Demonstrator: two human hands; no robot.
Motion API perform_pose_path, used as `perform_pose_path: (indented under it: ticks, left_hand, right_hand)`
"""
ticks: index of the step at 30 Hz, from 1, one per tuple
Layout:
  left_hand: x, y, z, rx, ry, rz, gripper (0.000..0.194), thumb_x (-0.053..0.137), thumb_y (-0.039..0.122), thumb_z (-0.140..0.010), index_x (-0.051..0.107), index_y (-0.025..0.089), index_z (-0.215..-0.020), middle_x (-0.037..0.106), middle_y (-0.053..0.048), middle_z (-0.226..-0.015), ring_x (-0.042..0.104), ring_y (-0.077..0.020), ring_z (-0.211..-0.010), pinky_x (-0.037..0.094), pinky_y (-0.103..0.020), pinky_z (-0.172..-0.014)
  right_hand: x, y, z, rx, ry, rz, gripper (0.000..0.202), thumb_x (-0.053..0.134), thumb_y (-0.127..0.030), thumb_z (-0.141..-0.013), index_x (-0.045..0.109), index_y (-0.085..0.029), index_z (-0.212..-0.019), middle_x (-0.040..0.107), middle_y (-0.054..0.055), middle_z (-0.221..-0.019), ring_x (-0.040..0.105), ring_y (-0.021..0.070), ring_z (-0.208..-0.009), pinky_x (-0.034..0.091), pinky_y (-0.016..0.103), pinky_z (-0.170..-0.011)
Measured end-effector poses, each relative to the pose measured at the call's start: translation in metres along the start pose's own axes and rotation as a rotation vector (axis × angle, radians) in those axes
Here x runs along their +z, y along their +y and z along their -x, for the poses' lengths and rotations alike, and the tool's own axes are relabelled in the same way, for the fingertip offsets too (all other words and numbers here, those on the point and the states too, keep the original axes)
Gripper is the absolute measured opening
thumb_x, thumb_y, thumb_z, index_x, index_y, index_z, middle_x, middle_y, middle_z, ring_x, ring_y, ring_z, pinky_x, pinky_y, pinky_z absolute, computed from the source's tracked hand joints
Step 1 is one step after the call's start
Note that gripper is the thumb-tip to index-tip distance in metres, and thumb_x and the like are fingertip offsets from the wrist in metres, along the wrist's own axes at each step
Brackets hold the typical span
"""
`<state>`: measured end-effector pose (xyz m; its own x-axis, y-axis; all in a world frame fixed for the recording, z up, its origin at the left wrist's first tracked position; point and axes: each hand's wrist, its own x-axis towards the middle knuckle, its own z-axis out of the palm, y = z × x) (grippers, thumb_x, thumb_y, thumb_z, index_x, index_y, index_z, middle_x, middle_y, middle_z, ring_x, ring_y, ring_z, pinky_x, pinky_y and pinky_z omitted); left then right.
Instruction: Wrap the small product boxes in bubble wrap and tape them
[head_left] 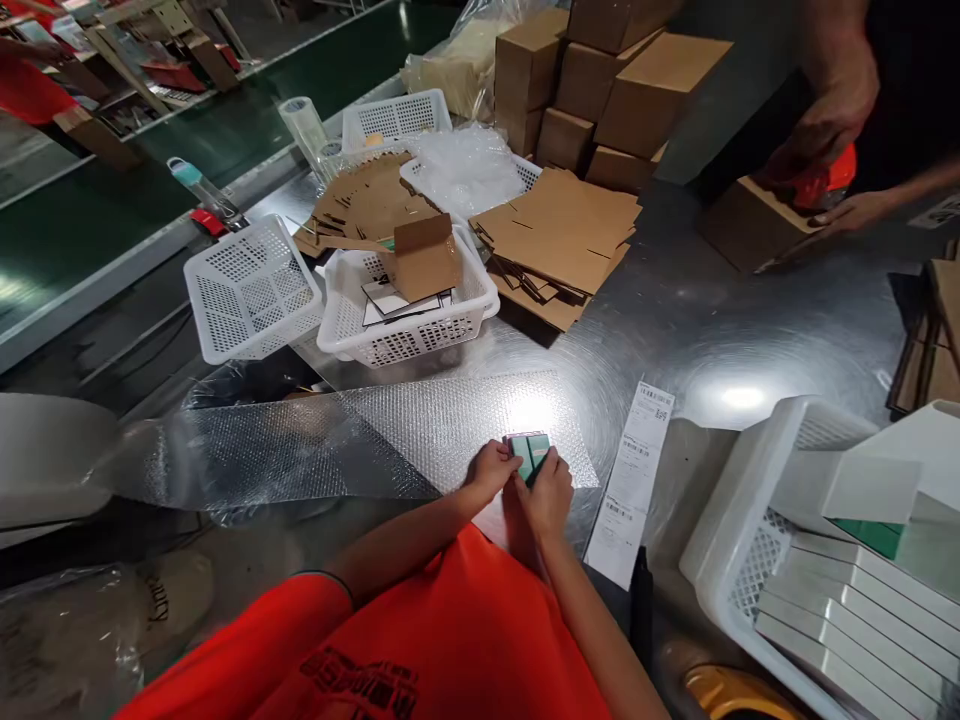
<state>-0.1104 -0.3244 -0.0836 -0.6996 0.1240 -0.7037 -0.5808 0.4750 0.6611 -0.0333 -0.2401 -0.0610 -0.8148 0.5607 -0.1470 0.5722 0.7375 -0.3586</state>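
Two small green boxes (pixel 529 452), side by side, are held over the right end of a sheet of bubble wrap (pixel 390 440). My left hand (pixel 495 468) grips their left side, fingers bent around the edge. On their right side, my right hand (pixel 550 492) is closed on them with thumb and fingers. The bubble wrap stretches left across the metal table to a large roll (pixel 52 460). A strip of printed labels (pixel 631 480) lies just right of my right hand.
White baskets (pixel 409 335) stand ahead, beside stacked flat cardboard (pixel 559 235) and brown boxes (pixel 645 95). At right, a basket (pixel 750 500) holds white boxes. A co-worker's hands (pixel 832 130) work a red tape dispenser (pixel 832 180) on a carton (pixel 757 225). A green conveyor (pixel 225 110) runs behind.
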Motion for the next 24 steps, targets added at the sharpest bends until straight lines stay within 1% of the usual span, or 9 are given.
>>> perform_pose_path:
  ticks: [3, 7, 10, 12, 15, 18, 21, 23, 24]
  left_hand:
    - [0.0, 0.0, -0.002, -0.008, -0.009, 0.013, 0.027, 0.08, 0.026, -0.073, 0.061, 0.02, -0.092, 0.071, 0.0, -0.087, 0.069, -0.0151, -0.083, 0.052, -0.023, -0.069]
    - [0.001, 0.001, -0.003, -0.017, -0.009, 0.031, 0.024, 0.079, 0.023, -0.074, 0.059, 0.02, -0.088, 0.069, 0.002, -0.083, 0.068, -0.0145, -0.079, 0.051, -0.023, -0.067]
    - [0.003, 0.002, -0.003, -0.018, 0.006, 0.033, 0.022, 0.077, 0.019, -0.074, 0.058, 0.019, -0.083, 0.067, 0.002, -0.079, 0.068, -0.0144, -0.079, 0.051, -0.023, -0.067]
    - [0.002, 0.003, -0.003, -0.02, 0.004, 0.037, 0.021, 0.077, 0.019, -0.074, 0.057, 0.019, -0.082, 0.066, 0.003, -0.077, 0.067, -0.0139, -0.076, 0.051, -0.023, -0.067]
    - [-0.001, 0.005, -0.001, -0.022, -0.01, 0.045, 0.021, 0.076, 0.024, -0.077, 0.057, 0.019, -0.086, 0.067, 0.003, -0.078, 0.068, -0.0132, -0.076, 0.051, -0.021, -0.065]
    - [-0.007, 0.009, 0.003, -0.011, 0.0, 0.047, 0.025, 0.074, 0.032, -0.081, 0.058, 0.02, -0.096, 0.069, -0.002, -0.093, 0.069, -0.0146, -0.084, 0.052, -0.021, -0.065]
    - [-0.009, 0.013, 0.006, 0.002, 0.047, 0.03, 0.048, 0.079, 0.04, -0.076, 0.055, 0.021, -0.113, 0.068, -0.008, -0.112, 0.069, -0.0184, -0.094, 0.053, -0.023, -0.067]
    - [-0.006, 0.015, 0.008, -0.012, 0.074, -0.001, 0.063, 0.083, 0.046, -0.071, 0.052, 0.021, -0.12, 0.068, -0.011, -0.118, 0.069, -0.0217, -0.1, 0.054, -0.025, -0.069]
    - [-0.003, 0.016, 0.009, -0.027, 0.078, -0.022, 0.067, 0.084, 0.048, -0.069, 0.052, 0.021, -0.121, 0.068, -0.011, -0.119, 0.069, -0.0231, -0.102, 0.055, -0.027, -0.071]
  right_hand:
    - [-0.008, -0.009, 0.001, 0.028, -0.038, 0.074, 0.072, 0.059, -0.039, -0.087, 0.037, 0.0, -0.144, 0.058, 0.023, -0.119, 0.058, 0.034, -0.105, 0.044, 0.041, -0.085]
    - [-0.014, -0.017, 0.001, 0.052, -0.062, 0.105, 0.074, 0.06, -0.037, -0.087, 0.036, 0.004, -0.144, 0.058, 0.025, -0.119, 0.058, 0.0347, -0.103, 0.044, 0.041, -0.085]
    - [-0.015, -0.018, 0.0, 0.077, -0.076, 0.07, 0.074, 0.063, -0.038, -0.086, 0.038, 0.002, -0.143, 0.059, 0.025, -0.12, 0.058, 0.0347, -0.105, 0.045, 0.041, -0.085]
    - [-0.014, -0.015, -0.001, 0.086, -0.078, 0.013, 0.078, 0.065, -0.042, -0.083, 0.038, -0.001, -0.144, 0.059, 0.024, -0.121, 0.058, 0.0348, -0.107, 0.046, 0.042, -0.087]
    - [-0.014, 0.002, -0.007, 0.109, -0.013, -0.156, 0.086, 0.066, -0.051, -0.08, 0.038, -0.001, -0.144, 0.057, 0.025, -0.126, 0.055, 0.0362, -0.114, 0.046, 0.045, -0.093]
    - [-0.018, 0.032, -0.019, 0.165, 0.078, -0.357, 0.076, 0.055, -0.051, -0.084, 0.044, -0.001, -0.14, 0.056, 0.026, -0.129, 0.053, 0.0336, -0.119, 0.044, 0.043, -0.1]
    - [-0.024, 0.064, -0.035, 0.276, 0.015, -0.33, 0.06, 0.044, -0.042, -0.089, 0.052, -0.004, -0.134, 0.058, 0.024, -0.129, 0.056, 0.0297, -0.117, 0.045, 0.039, -0.1]
    - [-0.028, 0.077, -0.044, 0.331, -0.056, -0.25, 0.054, 0.042, -0.035, -0.09, 0.056, -0.004, -0.131, 0.06, 0.025, -0.127, 0.058, 0.03, -0.114, 0.046, 0.04, -0.098]
    - [-0.03, 0.08, -0.048, 0.344, -0.085, -0.222, 0.052, 0.043, -0.033, -0.089, 0.057, -0.004, -0.129, 0.061, 0.025, -0.125, 0.059, 0.0308, -0.113, 0.046, 0.041, -0.097]
